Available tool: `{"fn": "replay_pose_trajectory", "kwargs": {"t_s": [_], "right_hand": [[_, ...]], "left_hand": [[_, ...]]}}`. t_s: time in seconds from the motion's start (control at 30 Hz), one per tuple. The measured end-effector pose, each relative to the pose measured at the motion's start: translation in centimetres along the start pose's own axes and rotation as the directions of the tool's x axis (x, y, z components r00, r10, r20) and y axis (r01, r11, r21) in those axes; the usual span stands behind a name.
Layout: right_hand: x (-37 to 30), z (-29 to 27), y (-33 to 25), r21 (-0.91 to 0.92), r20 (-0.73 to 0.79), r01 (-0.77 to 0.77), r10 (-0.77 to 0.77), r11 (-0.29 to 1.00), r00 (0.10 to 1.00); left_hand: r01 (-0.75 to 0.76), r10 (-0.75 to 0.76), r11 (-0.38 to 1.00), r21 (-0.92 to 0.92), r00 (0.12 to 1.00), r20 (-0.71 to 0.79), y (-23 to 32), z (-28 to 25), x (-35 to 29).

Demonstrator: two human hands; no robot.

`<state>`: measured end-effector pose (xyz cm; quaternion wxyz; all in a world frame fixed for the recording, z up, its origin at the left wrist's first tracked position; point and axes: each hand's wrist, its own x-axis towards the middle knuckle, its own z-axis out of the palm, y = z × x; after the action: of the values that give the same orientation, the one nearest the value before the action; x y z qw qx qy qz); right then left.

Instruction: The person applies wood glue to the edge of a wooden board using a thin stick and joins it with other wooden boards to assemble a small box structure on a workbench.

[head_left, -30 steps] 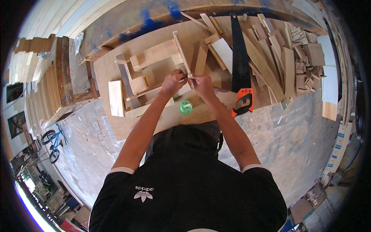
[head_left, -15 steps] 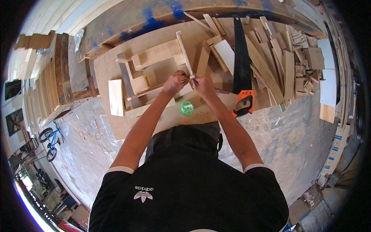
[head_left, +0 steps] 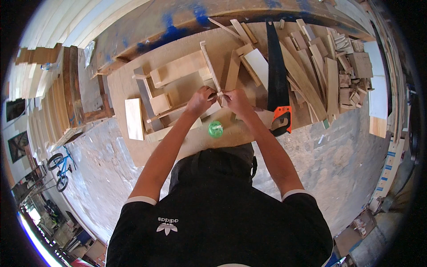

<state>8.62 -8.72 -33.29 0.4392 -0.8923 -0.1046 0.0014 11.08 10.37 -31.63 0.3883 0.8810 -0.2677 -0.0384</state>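
My left hand (head_left: pixel 200 99) and my right hand (head_left: pixel 237 100) meet over a plywood sheet (head_left: pixel 129 86) on the floor. Both pinch the near end of a thin wooden strip (head_left: pixel 210 66) that runs away from me across the sheet. A small green round container (head_left: pixel 215 129) lies just below my hands on the sheet. Small wooden blocks (head_left: pixel 160 103) and a wider board (head_left: pixel 180 67) lie to the left of my left hand. What the fingertips hold besides the strip is too small to tell.
A black handsaw with an orange handle (head_left: pixel 279 116) lies right of my right hand. Several wood offcuts and strips (head_left: pixel 329 75) pile at the right. A light board (head_left: pixel 134 118) lies at the left. Stacked planks (head_left: pixel 66 89) stand at the left; a blue bicycle (head_left: pixel 60 165) is farther off.
Both hands stay together on the strip's near end. The view has shifted slightly; nothing else has visibly moved.
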Motion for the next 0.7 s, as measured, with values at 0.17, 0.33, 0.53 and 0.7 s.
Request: {"fn": "replay_pose_trajectory", "kwargs": {"t_s": [0.17, 0.33, 0.53, 0.7], "right_hand": [[0.4, -0.9, -1.7, 0.024, 0.048, -0.072, 0.071, 0.997, 0.996], [0.2, -0.9, -3.0, 0.031, 0.004, -0.127, 0.127, 0.991, 0.992], [-0.2, -0.7, -2.6, 0.024, -0.003, -0.121, 0.121, 0.992, 0.993], [-0.2, -0.5, -2.5, 0.014, 0.014, -0.149, 0.149, 0.989, 0.989]], "left_hand": [[-0.027, 0.026, 0.998, -0.048, 1.0, -0.014, 1.3, -0.7, 0.1], [-0.067, 0.065, 0.997, -0.05, 0.997, -0.038, 0.0, 0.0, -0.3], [-0.109, 0.104, 0.99, -0.085, 0.993, -0.061, -0.1, -0.3, -0.3], [-0.023, 0.019, 0.987, -0.158, 0.999, -0.027, 0.2, -0.6, -0.2]]}}
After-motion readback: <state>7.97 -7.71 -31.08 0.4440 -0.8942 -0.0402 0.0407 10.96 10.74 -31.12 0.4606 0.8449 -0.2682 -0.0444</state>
